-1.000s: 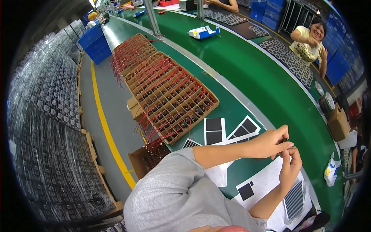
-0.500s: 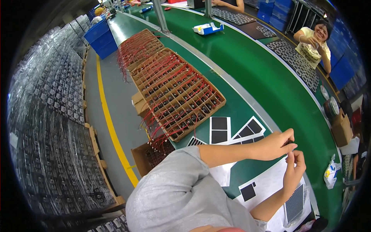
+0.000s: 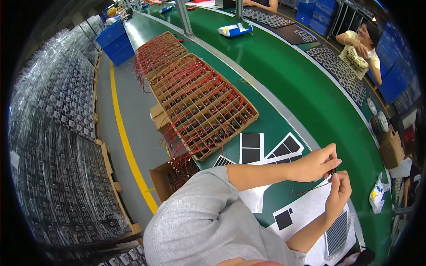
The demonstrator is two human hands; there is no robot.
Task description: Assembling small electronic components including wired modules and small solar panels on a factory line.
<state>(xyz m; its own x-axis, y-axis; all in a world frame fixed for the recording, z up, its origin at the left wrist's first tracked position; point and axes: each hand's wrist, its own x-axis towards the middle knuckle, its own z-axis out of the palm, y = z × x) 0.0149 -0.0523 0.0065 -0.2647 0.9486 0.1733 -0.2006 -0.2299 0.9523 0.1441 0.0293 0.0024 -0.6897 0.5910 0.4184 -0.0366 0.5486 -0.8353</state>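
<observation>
My left hand (image 3: 313,166) reaches across from the left, its thumb and fingers pinched on a small dark part with a thin wire (image 3: 306,192). Just below it, my right hand (image 3: 338,191) is closed at the same part, fingertips almost touching the left ones. The fingers hide most of the part. The wire, dark red, trails left over a white sheet (image 3: 306,207) that bears a black square sticker (image 3: 283,220). Beside my right forearm lies a striped black sheet (image 3: 337,237) under clear film. More white sheets with black rectangles (image 3: 251,148) lie beyond my left forearm.
Divided cardboard trays (image 3: 202,106) of small black parts with red wires stand ahead left. A green conveyor belt (image 3: 284,80) curves past, carrying blue-and-white packages (image 3: 235,29). Across it another person (image 3: 361,53) sits. Wrapped stacks (image 3: 57,146) line the left; a cardboard box (image 3: 166,179) stands low.
The thin wire now shows, trailing left from my hands. Both hands stay nearly in place. The packages on the belt have shifted slightly, and the person across has turned their head.
</observation>
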